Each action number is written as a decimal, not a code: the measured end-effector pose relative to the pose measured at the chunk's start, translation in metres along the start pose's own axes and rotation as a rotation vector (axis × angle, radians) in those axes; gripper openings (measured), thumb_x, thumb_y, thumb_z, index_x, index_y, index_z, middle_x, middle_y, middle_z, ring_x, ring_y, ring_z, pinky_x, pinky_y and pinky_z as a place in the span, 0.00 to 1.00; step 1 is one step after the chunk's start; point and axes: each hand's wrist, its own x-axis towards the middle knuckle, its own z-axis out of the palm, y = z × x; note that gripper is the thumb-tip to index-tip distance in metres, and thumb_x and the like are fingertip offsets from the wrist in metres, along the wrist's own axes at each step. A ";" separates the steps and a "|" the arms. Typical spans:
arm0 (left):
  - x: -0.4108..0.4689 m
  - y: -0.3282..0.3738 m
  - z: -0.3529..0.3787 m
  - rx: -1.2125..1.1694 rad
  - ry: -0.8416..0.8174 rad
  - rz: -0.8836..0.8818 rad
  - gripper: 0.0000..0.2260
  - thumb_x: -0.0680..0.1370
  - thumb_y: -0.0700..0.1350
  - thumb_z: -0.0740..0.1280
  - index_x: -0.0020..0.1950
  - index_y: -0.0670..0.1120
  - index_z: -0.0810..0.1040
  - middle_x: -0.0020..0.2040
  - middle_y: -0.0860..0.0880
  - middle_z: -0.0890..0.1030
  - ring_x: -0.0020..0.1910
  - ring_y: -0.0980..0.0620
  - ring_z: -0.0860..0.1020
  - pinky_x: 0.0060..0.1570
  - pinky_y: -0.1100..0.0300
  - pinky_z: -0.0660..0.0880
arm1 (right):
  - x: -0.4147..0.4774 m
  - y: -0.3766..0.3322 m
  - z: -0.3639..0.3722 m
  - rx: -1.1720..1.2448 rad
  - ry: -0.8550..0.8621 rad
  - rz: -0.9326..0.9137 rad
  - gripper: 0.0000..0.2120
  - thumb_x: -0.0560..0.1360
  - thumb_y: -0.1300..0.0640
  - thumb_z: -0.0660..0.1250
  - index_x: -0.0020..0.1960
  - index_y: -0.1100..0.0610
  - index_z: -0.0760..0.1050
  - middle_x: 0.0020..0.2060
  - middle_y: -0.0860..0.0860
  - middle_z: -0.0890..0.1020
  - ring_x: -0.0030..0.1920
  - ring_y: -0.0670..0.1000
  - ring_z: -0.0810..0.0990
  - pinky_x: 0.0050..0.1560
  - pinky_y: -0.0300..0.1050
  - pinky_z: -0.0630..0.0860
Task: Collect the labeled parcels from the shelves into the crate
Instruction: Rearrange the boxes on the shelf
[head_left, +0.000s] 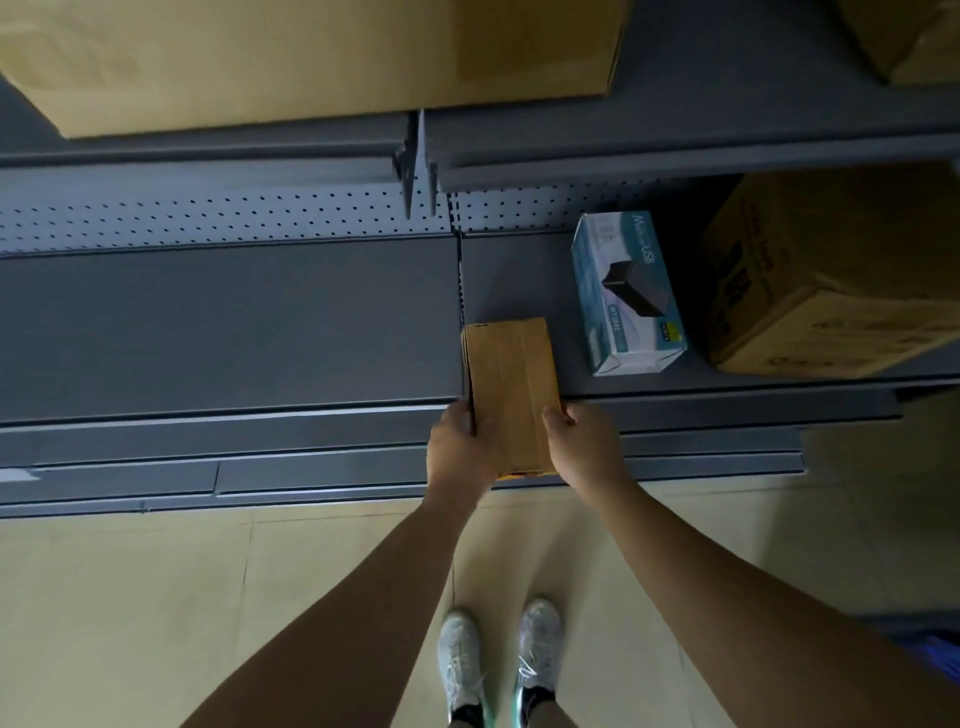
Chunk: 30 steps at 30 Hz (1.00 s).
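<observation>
Gripping the brown parcel by its long sides, our left hand and right hand each curl round its near end, which juts past the front edge of the shelf. We cannot tell whether its far end rests on the board. We judge this parcel only half collected, since no crate is in view. A teal box and a cardboard carton stand further right, perhaps left to fetch.
</observation>
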 end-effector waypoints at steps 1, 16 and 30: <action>-0.006 -0.005 0.001 -0.017 -0.007 -0.008 0.09 0.79 0.43 0.63 0.57 0.51 0.77 0.46 0.51 0.81 0.43 0.46 0.81 0.42 0.51 0.81 | -0.005 0.006 0.002 0.018 -0.020 0.026 0.20 0.84 0.48 0.60 0.39 0.58 0.73 0.30 0.51 0.74 0.33 0.52 0.74 0.33 0.45 0.66; -0.099 -0.002 -0.067 -0.074 -0.080 0.015 0.12 0.82 0.47 0.64 0.66 0.55 0.75 0.55 0.51 0.81 0.48 0.52 0.80 0.45 0.58 0.78 | -0.111 0.007 -0.044 0.253 -0.203 0.006 0.10 0.81 0.42 0.65 0.53 0.46 0.80 0.45 0.44 0.83 0.47 0.50 0.82 0.50 0.49 0.79; -0.143 0.029 -0.104 -0.260 -0.159 0.194 0.21 0.78 0.45 0.72 0.63 0.57 0.64 0.55 0.60 0.75 0.50 0.61 0.77 0.39 0.69 0.76 | -0.157 -0.032 -0.084 0.610 -0.293 0.087 0.18 0.77 0.49 0.73 0.63 0.54 0.75 0.56 0.51 0.84 0.54 0.54 0.85 0.52 0.54 0.85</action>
